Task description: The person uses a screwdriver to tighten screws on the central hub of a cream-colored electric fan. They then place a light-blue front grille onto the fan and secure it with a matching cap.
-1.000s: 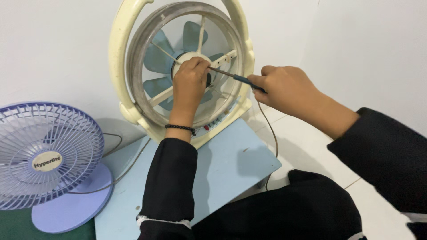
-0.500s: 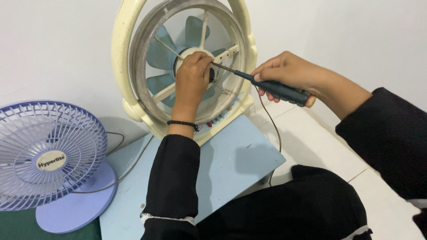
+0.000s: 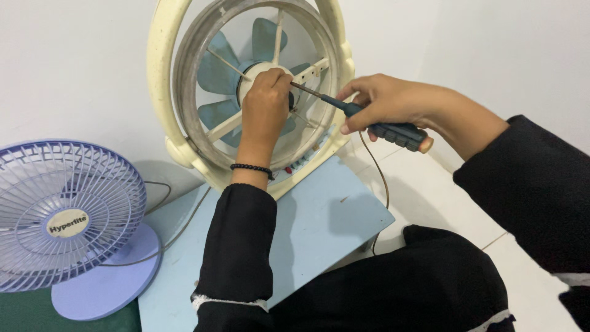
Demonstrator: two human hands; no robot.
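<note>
My left hand (image 3: 265, 101) covers the white round hub (image 3: 249, 79) of the cream plastic fan with pale blue blades (image 3: 184, 141), so I cannot see where the tip of the dark-handled screwdriver (image 3: 375, 123) lands. The fan's top runs off the upper edge. The lilac desk fan with a wire grille (image 3: 61, 215) is cut by the left edge. The thin brown cord (image 3: 382, 184) vanishes behind the black cloth on my lap (image 3: 418, 289). My right sleeve (image 3: 534, 184) leaves the frame at right.
</note>
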